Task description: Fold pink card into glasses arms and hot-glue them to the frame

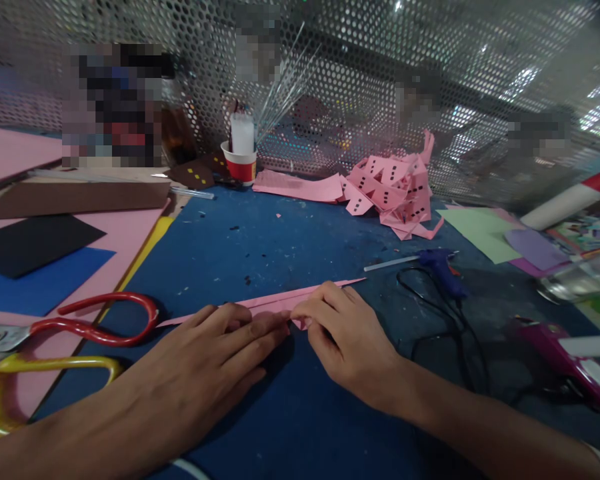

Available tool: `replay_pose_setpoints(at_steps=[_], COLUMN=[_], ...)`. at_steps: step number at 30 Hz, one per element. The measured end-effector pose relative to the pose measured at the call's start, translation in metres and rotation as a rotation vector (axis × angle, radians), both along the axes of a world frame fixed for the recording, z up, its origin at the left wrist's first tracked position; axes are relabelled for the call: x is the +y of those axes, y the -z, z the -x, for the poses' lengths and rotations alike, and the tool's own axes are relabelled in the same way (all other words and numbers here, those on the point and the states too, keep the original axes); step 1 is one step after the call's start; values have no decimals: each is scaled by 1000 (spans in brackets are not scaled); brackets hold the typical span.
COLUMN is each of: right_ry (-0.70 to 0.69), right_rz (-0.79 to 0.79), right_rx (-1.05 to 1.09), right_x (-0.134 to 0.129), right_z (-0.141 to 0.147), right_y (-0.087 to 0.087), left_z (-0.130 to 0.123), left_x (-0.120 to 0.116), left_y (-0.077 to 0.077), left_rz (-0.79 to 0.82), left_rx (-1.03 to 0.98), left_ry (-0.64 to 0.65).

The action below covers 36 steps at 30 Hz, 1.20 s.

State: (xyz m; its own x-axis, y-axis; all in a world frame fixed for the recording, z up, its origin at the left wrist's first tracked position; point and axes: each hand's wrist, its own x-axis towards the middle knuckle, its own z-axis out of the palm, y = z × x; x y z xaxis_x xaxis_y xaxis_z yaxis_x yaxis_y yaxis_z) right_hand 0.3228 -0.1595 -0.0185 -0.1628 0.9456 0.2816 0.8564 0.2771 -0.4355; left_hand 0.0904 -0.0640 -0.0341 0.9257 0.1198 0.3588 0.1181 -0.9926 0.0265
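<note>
A long, narrow pink paper strip (280,296) with pointed ends lies across the blue table (220,247). My left hand (220,353) rests on its left half, fingers together and pressing the paper flat near the middle. Just right of those fingertips, my right hand (347,330) has its fingers bent and its thumb pinching the lower edge of the strip. The strip's tips stick out past both hands. Part of the paper is hidden under the fingers.
Red-handled scissors (145,320) and yellow-handled scissors (10,400) lie left, by coloured sheets (125,233). Behind are a cup (245,170), folded pink pieces (390,187) and a metal mesh (330,87). To the right are a blue glue gun (443,270) and a magenta one (555,353).
</note>
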Motion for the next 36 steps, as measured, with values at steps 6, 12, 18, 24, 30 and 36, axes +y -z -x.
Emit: replay_pose_setpoints(at_steps=[6, 12, 18, 24, 30, 36], right_ry=[-39, -31, -32, -38, -40, -59], right_rz=[-31, -43, -61, -61, -62, -61], right_rx=[-26, -40, -52, -55, -73, -142], right_x=[1, 2, 2, 3, 2, 3], right_z=[0, 0, -1, 0, 0, 0], right_y=[3, 5, 6, 5, 4, 3], left_z=[2, 1, 0, 0, 1, 2], left_x=[-1, -1, -1, 0, 0, -1], left_y=[0, 0, -1, 0, 1, 1], left_rz=[-22, -32, -22, -20, -40, -76], left_rx=[23, 17, 8, 6, 16, 28], left_ry=[-1, -5, -5, 1, 1, -28])
